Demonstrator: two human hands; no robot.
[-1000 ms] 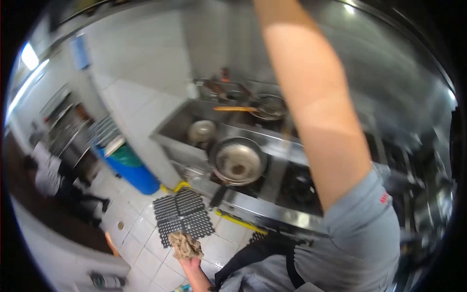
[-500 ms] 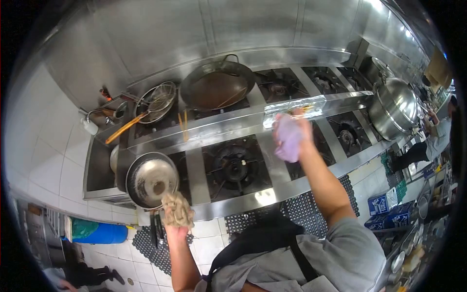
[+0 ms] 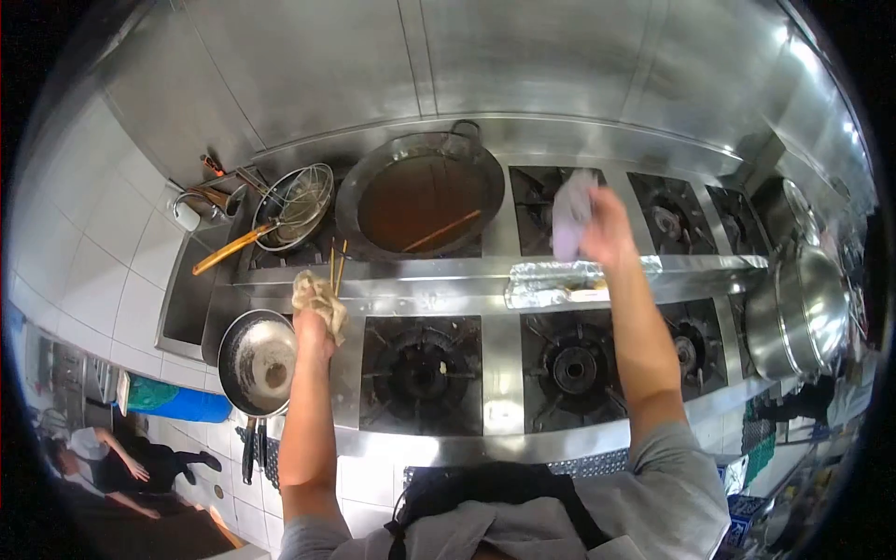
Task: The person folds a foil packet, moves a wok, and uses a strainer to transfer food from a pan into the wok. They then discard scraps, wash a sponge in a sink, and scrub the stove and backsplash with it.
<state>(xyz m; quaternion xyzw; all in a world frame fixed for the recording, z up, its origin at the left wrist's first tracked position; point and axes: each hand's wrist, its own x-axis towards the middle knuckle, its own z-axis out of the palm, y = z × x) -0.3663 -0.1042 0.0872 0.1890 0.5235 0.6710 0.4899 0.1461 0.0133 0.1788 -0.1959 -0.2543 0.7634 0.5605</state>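
My left hand point(image 3: 315, 334) is closed on a crumpled beige cloth point(image 3: 317, 293) beside the right rim of a frying pan point(image 3: 246, 366). Two chopsticks point(image 3: 337, 269) lie just behind this cloth. Raised over the back burners, my right hand point(image 3: 610, 228) grips a light purple cloth point(image 3: 571, 215), blurred by motion. A foil-lined strip point(image 3: 539, 287) with a pale item on it lies on the ledge below that hand. To its left a large wok point(image 3: 350, 210) holds brown liquid and a wooden stick point(image 3: 441, 231).
A pan with a wire strainer point(image 3: 304, 198) sits at the back left, its wooden handle sticking out over the sink edge. Bare burners point(image 3: 425, 373) line the front. A tall steel pot point(image 3: 798, 313) stands at the right end. Another person point(image 3: 103, 457) is at lower left.
My right hand with the purple cloth has risen from the foil strip toward the back burners. My left hand and its cloth have moved from the pan's front edge up to the ledge.
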